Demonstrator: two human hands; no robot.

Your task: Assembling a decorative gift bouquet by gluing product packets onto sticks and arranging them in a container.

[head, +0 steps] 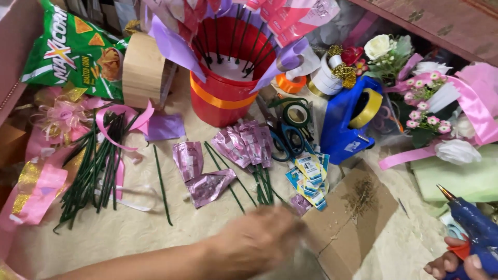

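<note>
While the left hand (pixel 259 239) reaches blurry across the counter (pixel 129 233) toward the cardboard (pixel 353 218), one cannot tell if its fingers are spread or holding anything. The right hand (pixel 456 264), at the bottom right corner, is wrapped around a blue glue gun (pixel 474 228) with its tip pointing up and left. Just past the left hand lie pink packets (pixel 207 176) and green sticks (pixel 96 166), with scissors (pixel 285 140), a red bucket (pixel 223 88) and a blue tape holder (pixel 345 124) farther back.

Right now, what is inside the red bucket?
The red bucket holds dark upright sticks topped with purple and pink wrapped pieces. A pale base shows between the sticks; the wrappers hide the rest.
</note>
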